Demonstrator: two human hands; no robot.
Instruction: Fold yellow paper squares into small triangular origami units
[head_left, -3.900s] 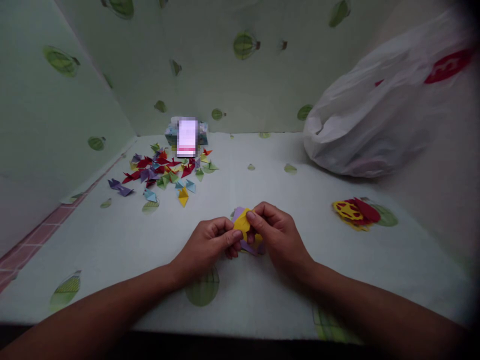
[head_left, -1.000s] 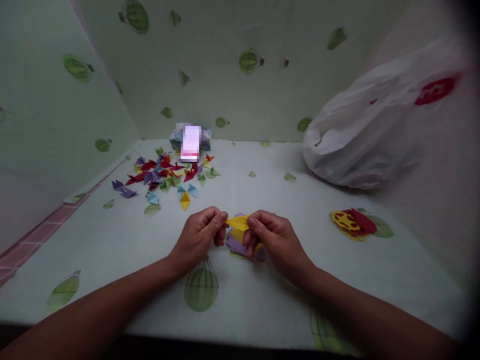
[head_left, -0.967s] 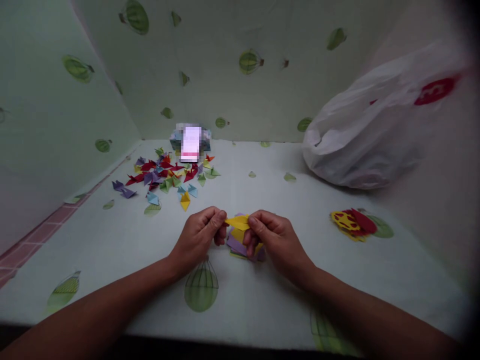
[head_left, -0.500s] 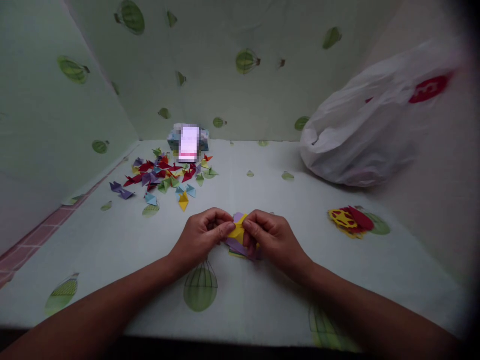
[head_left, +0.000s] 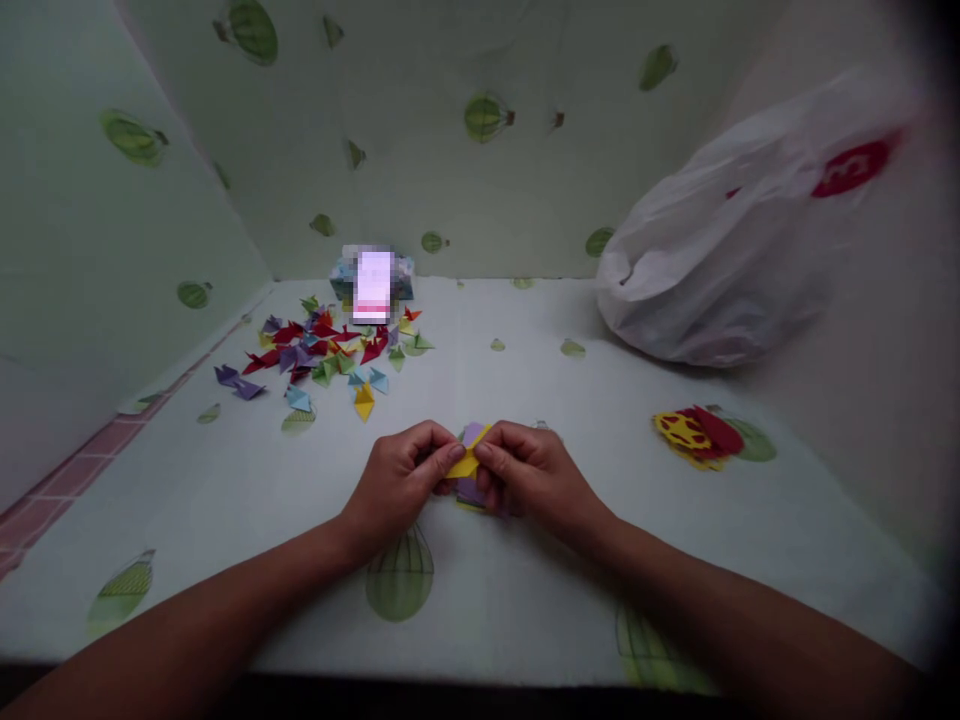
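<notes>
Between my hands is a small piece of folded yellow origami paper (head_left: 463, 465), pinched from both sides. My left hand (head_left: 409, 475) grips its left part between thumb and fingers. At its right part, my right hand (head_left: 532, 470) holds it the same way, with the two thumbs close together. Fingers cover much of the yellow paper, so its exact fold is hard to make out. Just beneath and behind it lies a stack of coloured paper sheets (head_left: 471, 493), mostly purple on top, partly hidden by my hands.
Several folded paper cranes (head_left: 322, 350) in mixed colours lie at the back left. Behind them a lit phone (head_left: 373, 285), blurred out, leans on a tissue box (head_left: 405, 278). Red and yellow paper cut-outs (head_left: 694, 437) lie on the right. A white plastic bag (head_left: 712, 260) stands at the back right.
My hands have come closer together on the yellow paper, which was stretched between them a second ago. Earlier it looked wider and flatter. The view has shifted slightly.
</notes>
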